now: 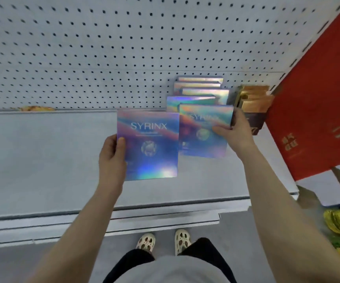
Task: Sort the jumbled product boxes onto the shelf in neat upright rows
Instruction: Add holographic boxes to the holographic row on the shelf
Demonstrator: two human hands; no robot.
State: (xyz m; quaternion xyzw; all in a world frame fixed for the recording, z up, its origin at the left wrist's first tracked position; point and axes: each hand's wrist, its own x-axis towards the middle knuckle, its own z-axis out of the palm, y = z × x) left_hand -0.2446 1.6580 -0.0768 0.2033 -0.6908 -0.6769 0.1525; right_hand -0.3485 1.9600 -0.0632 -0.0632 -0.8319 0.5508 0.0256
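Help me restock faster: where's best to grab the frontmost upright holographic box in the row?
Probably the frontmost box by its upper right corner, coming from the right: it stands upright, another box sits close behind, and the right hand already pinches there.

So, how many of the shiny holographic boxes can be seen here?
6. One is in the left hand, one in the right hand at the row's front, and four stand behind it. More may be hidden.
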